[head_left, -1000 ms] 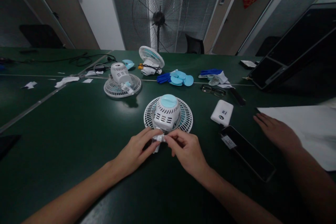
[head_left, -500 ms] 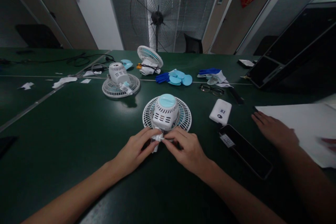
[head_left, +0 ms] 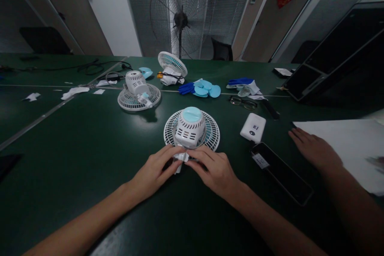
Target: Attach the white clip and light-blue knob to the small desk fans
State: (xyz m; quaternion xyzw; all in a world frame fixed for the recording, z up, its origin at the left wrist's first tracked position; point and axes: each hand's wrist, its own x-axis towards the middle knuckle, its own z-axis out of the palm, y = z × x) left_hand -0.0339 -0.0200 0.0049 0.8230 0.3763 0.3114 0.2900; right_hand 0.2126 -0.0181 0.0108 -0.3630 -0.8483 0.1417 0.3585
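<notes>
In front of me a small white fan (head_left: 189, 128) lies face down on its round grille, its motor housing topped by a light blue cap. My left hand (head_left: 156, 170) comes from the left, thumb and fingers pinched on a small white piece (head_left: 182, 157) at the near end of the housing. From the other side my right hand (head_left: 213, 171) pinches the same piece, fingertips nearly meeting the left ones. A white stem end pokes out below the fingers. Exactly what the piece is, I cannot make out; the fingertips partly cover it.
A second fan (head_left: 137, 90) lies face down at left, a third (head_left: 171, 69) behind it. Light blue blades (head_left: 207, 89), gloves (head_left: 244, 86), glasses (head_left: 242, 103), a white power bank (head_left: 253, 127) and a phone (head_left: 282, 174) lie around. Another person's hand (head_left: 315, 148) rests by white paper (head_left: 354, 140).
My hands stay at the fan's neck. The right fingertips have shifted slightly, and more of the white piece shows between them. The view has moved a little.
</notes>
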